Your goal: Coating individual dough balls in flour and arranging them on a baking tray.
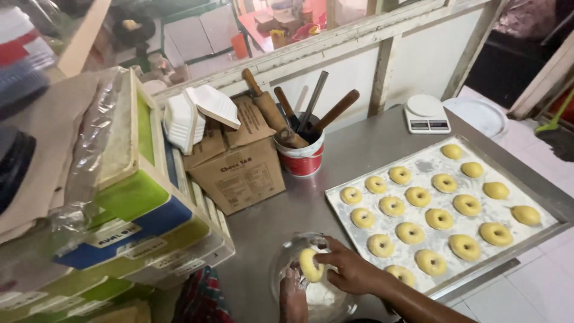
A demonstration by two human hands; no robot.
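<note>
Your right hand (353,272) has its fingertips pinched on a pale yellow ring of dough (310,264), holding it just over the clear glass bowl (281,263) that sits on the grey steel counter (359,149) close to you. Your left hand (293,296) comes up from the bottom edge, floury, right under that ring — its fingers look like they're touching the ring's lower rim, but you can't tell whether they really close on it. White flour lies in the bottom of the bowl. Just to the right sits the big metal baking tray (541,191), dusted white and carrying rows of the same yellow ring-shaped dough pieces, a few at the far end smooth with no hole showing. Behind the bowl stands a red-and-white tub (304,158) stuffed with a wooden rolling pin (272,113) and other long-handled tools, next to a brown cardboard box (239,173). A small white kitchen scale (426,113) sits near the tray's far corner — well apart from your hands.
</note>
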